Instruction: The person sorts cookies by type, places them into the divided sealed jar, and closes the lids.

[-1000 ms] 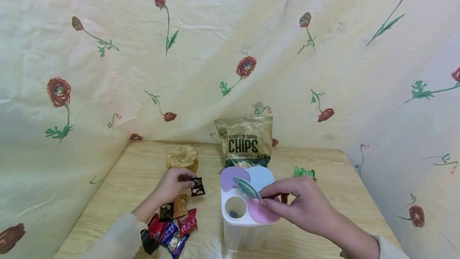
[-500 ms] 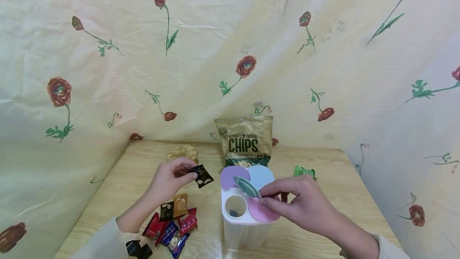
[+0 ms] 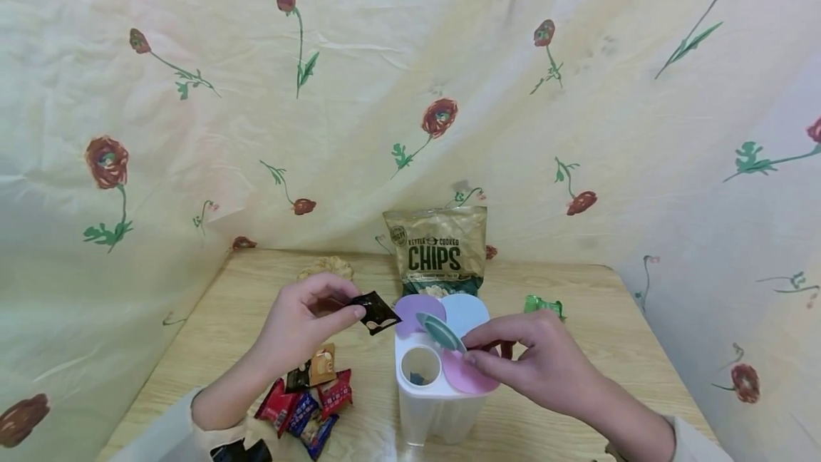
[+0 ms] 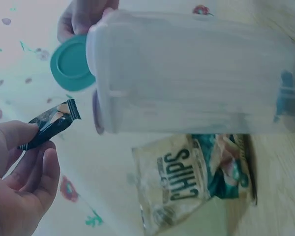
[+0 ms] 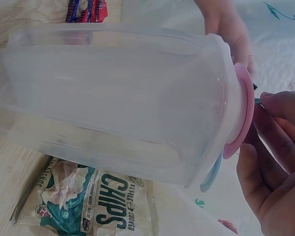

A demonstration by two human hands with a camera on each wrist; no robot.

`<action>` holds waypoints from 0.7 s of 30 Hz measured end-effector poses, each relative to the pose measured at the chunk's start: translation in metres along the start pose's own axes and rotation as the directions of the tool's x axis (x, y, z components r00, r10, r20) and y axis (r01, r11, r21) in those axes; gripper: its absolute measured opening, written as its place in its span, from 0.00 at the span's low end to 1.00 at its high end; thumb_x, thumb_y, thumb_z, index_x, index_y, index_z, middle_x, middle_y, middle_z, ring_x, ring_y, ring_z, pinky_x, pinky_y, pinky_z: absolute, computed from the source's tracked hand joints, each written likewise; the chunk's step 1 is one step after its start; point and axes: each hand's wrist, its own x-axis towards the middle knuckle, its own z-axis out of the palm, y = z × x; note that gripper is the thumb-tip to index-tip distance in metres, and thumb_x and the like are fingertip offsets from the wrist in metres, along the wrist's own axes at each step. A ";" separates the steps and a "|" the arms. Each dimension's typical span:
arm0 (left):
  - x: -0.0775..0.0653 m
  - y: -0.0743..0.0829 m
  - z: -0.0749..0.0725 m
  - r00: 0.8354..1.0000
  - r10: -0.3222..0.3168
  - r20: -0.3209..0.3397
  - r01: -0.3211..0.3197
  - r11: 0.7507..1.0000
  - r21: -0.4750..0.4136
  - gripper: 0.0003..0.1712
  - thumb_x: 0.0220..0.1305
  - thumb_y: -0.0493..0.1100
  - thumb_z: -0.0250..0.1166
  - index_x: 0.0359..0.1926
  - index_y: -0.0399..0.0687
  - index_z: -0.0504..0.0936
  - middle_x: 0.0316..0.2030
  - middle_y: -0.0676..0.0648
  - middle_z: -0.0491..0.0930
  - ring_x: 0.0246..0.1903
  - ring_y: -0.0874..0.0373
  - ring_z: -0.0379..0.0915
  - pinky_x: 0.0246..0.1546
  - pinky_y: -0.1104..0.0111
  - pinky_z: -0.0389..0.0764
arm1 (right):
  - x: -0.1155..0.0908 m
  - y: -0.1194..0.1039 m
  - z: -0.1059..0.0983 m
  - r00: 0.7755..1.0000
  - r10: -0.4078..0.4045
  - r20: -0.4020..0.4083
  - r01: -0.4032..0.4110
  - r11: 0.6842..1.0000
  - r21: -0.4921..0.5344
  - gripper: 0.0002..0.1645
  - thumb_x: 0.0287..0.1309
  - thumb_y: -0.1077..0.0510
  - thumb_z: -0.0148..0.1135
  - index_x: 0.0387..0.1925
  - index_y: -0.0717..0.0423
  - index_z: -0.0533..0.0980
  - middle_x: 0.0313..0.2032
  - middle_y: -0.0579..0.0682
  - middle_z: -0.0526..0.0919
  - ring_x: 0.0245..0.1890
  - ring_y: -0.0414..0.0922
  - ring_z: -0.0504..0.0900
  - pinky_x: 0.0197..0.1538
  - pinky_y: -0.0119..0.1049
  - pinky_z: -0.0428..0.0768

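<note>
Between thumb and fingers, my left hand (image 3: 306, 319) pinches a small black snack packet (image 3: 377, 314) in the air, just left of a clear storage container (image 3: 441, 419). The container has a white top with purple, blue and pink lids, and one round opening (image 3: 420, 366) at the front left. My right hand (image 3: 535, 355) pinches the green lid (image 3: 441, 334) by its edge and holds it tilted up beside that opening. In the left wrist view something blue (image 4: 286, 96) lies at the container's bottom. The left hand partly hides a ring-shaped beige thing (image 3: 326, 267).
Left of the container lies a pile of small packets: red (image 3: 277, 406), blue (image 3: 312, 425), orange (image 3: 322, 365) and black. A chips bag (image 3: 436, 252) stands behind the container. A green packet (image 3: 544, 306) lies on the wooden table (image 3: 596, 326) at right.
My left hand has lifted the black packet off the table and carried it right, toward the container. The right hand keeps the green lid raised in the same place.
</note>
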 end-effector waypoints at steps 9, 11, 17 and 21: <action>-0.003 0.016 0.015 0.998 0.017 0.061 -0.014 0.999 -0.039 0.09 0.62 0.32 0.72 0.39 0.49 0.85 0.33 0.53 0.89 0.34 0.58 0.83 0.34 0.65 0.85 | 0.000 0.000 0.000 1.000 -0.002 -0.003 0.002 1.000 -0.006 0.18 0.49 0.71 0.77 0.38 0.46 0.88 0.30 0.38 0.89 0.27 0.27 0.81 0.29 0.20 0.77; -0.004 0.018 0.019 0.998 0.013 0.067 -0.009 0.999 -0.052 0.08 0.61 0.31 0.72 0.38 0.48 0.85 0.33 0.52 0.89 0.33 0.58 0.83 0.35 0.65 0.86 | 0.000 0.001 0.000 1.000 -0.002 -0.003 0.002 1.000 -0.006 0.18 0.49 0.71 0.77 0.38 0.46 0.88 0.30 0.38 0.89 0.27 0.27 0.81 0.29 0.20 0.77; -0.005 0.021 0.031 0.995 0.032 0.096 -0.026 0.998 -0.059 0.06 0.62 0.34 0.73 0.38 0.47 0.86 0.34 0.50 0.87 0.33 0.60 0.83 0.36 0.66 0.86 | 0.000 0.001 0.000 1.000 0.001 -0.002 -0.001 1.000 -0.002 0.18 0.49 0.71 0.77 0.38 0.46 0.88 0.30 0.38 0.89 0.26 0.27 0.81 0.28 0.20 0.77; -0.006 0.021 0.038 0.993 0.022 0.117 -0.019 1.000 -0.021 0.07 0.61 0.35 0.74 0.38 0.50 0.87 0.34 0.51 0.86 0.33 0.61 0.83 0.36 0.66 0.86 | 0.001 0.001 0.000 1.000 0.003 -0.002 -0.003 1.000 -0.003 0.18 0.49 0.71 0.77 0.38 0.46 0.88 0.30 0.38 0.89 0.26 0.28 0.81 0.29 0.20 0.77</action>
